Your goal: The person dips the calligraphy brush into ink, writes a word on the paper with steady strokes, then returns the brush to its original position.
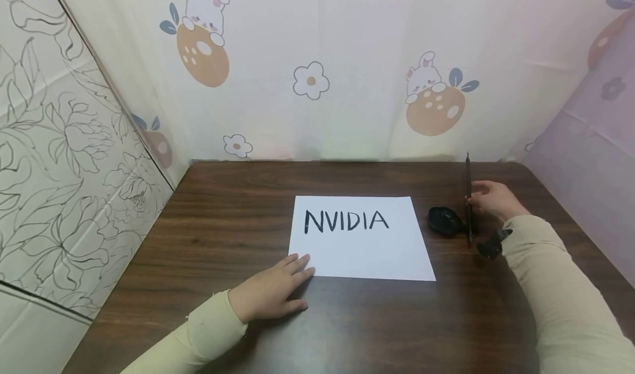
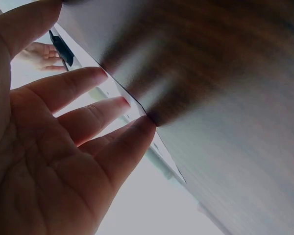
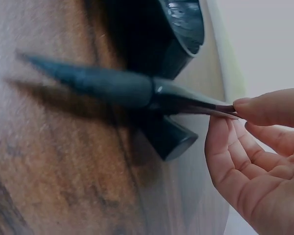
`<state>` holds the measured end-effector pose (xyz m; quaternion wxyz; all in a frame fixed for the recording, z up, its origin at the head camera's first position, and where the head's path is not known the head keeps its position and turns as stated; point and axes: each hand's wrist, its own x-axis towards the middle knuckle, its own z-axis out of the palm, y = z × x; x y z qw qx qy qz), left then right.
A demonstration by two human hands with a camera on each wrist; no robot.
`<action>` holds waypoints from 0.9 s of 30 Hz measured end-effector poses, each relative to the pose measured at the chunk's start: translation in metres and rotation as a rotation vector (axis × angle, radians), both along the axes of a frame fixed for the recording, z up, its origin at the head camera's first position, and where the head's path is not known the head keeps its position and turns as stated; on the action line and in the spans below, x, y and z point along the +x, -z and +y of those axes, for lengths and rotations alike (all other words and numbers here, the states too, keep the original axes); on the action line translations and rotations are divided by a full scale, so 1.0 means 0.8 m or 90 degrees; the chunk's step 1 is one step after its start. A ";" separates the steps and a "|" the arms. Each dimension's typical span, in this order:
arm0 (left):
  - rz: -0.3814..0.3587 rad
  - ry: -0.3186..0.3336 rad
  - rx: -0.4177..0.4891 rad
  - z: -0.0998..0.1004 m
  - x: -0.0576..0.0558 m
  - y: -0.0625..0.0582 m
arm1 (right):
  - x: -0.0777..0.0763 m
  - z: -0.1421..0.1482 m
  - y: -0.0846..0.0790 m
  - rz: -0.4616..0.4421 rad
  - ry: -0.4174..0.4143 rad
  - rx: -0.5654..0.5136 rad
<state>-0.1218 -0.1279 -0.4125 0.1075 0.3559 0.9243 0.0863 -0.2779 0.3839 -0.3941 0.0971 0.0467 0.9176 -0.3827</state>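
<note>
A white sheet of paper [image 1: 367,259] lies on the table, with black brushed letters reading NVIDIA. My left hand [image 1: 270,291] rests with spread fingers at the sheet's lower left corner; the left wrist view shows its fingertips [image 2: 122,103] by the paper's edge. At the right, my right hand [image 1: 496,199] pinches a dark writing brush [image 1: 468,178] between thumb and fingers. Its dark bristles [image 3: 112,88] point away from the hand in the right wrist view. Below the brush sits a black ink dish [image 1: 444,220] with a short handle [image 3: 172,142] and a glossy inside.
The dark wood-grain table [image 1: 208,219] ends at a printed curtain [image 1: 357,87] at the back. A panel with flower line drawings [image 1: 74,142] stands on the left. A small black device [image 1: 490,246] sits at my right wrist.
</note>
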 end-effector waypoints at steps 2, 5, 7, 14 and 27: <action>0.000 -0.001 0.001 0.000 0.000 0.000 | 0.002 -0.001 0.001 -0.004 -0.007 -0.007; -0.002 -0.001 -0.002 0.001 0.000 0.000 | 0.003 -0.002 0.002 -0.014 -0.017 -0.013; -0.005 -0.001 -0.004 0.001 0.000 0.000 | 0.003 -0.002 0.005 -0.018 -0.017 -0.007; -0.011 0.000 -0.004 0.002 -0.001 -0.001 | 0.002 -0.001 0.012 -0.025 -0.016 0.011; -0.006 0.004 0.002 0.002 -0.002 0.000 | 0.004 -0.005 0.010 -0.062 -0.015 0.027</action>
